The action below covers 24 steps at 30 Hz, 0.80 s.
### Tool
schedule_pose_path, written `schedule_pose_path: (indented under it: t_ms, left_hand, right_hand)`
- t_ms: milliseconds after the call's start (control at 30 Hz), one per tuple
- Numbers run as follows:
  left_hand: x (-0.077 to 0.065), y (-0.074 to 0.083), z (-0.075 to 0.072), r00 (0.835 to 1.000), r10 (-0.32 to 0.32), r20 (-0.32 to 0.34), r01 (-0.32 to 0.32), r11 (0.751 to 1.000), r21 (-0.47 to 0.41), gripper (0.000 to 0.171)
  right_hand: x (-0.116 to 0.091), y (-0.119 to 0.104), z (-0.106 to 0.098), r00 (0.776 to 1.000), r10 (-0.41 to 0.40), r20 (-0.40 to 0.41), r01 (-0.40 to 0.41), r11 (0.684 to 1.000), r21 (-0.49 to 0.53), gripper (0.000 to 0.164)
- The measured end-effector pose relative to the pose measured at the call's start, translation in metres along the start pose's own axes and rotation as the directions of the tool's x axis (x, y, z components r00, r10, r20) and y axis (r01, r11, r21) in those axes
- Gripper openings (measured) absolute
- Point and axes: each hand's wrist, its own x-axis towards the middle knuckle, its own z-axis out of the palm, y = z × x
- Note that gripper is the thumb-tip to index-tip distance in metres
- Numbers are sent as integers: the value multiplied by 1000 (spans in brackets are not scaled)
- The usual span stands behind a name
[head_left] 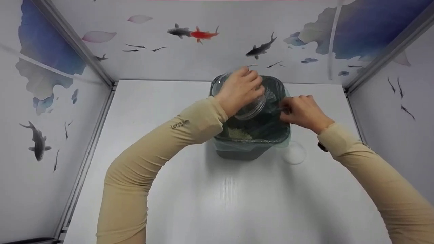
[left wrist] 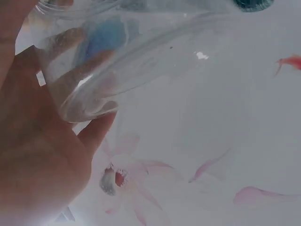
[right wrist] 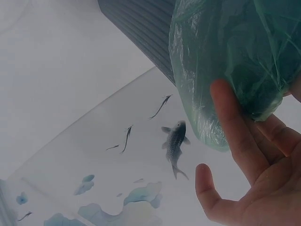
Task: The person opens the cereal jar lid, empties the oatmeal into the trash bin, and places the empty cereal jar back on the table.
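My left hand [head_left: 240,90] grips a clear plastic jar [head_left: 251,111], tilted with its threaded mouth over a dark grey bin [head_left: 242,155]. In the left wrist view, the fingers show through the wall of the see-through jar [left wrist: 146,66]. A thin green bin bag [head_left: 264,144] lines the bin and folds out over its rim. At the bin's right edge, my right hand [head_left: 303,112] pinches the bag; in the right wrist view some of its fingers stand apart from the green film [right wrist: 202,108]. Pale, crumbly matter [head_left: 239,133] lies inside the lined bin.
A clear, round, lid-like disc [head_left: 294,153] lies on the white table [head_left: 223,200] to the right of the bin. White panels painted with fish and petals enclose the table at the back [head_left: 152,64], left and right. The bin stands close to the back panel.
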Motion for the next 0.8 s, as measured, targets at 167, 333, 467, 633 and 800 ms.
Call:
schedule_pose_path:
  t_ms: [167,333,467,633,800]
  left_hand:
    - [10,4,-4,990,3,143,-10,999,52,40]
    - [13,10,6,975,127,181,-149,982,115,42]
    - [10,9,13,982,116,148,-138,979,152,39]
    - [10,12,13,960,53,275,-96,984,147,34]
    - [12,12,5,919,-15,395,-13,998,66,41]
  right_hand:
    - [-1,0,-1,1000,-26,-2,26,999,19,6]
    - [-2,0,-1,1000,-20,6,20,1000,11,9]
    - [0,-1,0,1000,-5,15,5,1000,-5,12]
    - [1,-3,1,999,33,26,-32,999,-6,12]
    - [0,-2,1,999,38,26,-39,999,8,12]
